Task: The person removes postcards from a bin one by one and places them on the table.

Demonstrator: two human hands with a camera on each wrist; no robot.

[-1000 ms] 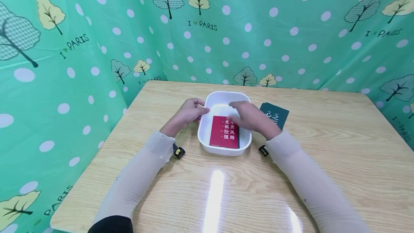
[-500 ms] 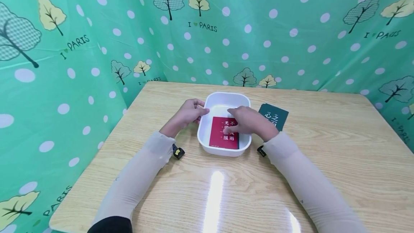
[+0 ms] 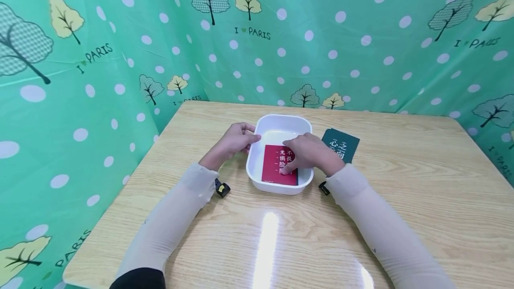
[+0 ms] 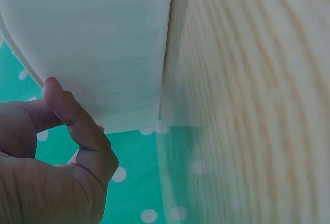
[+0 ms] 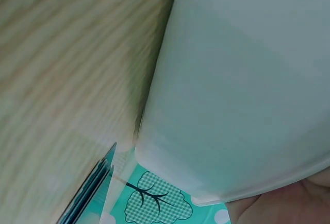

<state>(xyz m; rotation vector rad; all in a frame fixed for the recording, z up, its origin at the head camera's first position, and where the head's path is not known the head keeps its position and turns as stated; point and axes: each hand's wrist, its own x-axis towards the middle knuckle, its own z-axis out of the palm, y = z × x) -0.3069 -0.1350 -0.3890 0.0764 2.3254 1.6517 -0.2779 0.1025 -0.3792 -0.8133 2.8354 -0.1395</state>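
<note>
A white plastic basin [image 3: 281, 124] stands mid-table. My left hand [image 3: 234, 138] pinches its left rim, thumb on top and fingers outside; the left wrist view shows thumb and finger at the basin's edge [image 4: 38, 77]. Inside the basin lies a red card [image 3: 273, 171] with white characters, a dark edge showing along its right side. Over it is my right hand [image 3: 308, 151], thumb and index finger spread apart. The thumb appears to touch the card, and the index finger is near its top edge. The right wrist view hides those fingers behind the basin wall.
Right of the basin, partly behind the right hand, lies a small stack of dark green cards [image 3: 348, 142]. The right wrist view shows the stack [image 5: 93, 190] edge-on. A green dotted curtain [image 3: 357, 48] hangs behind the wooden table [image 3: 401, 168].
My right hand has lowered toward the red card, and its thumb has come down over the characters, then shifted slightly down and right. The left hand stays on the rim.
</note>
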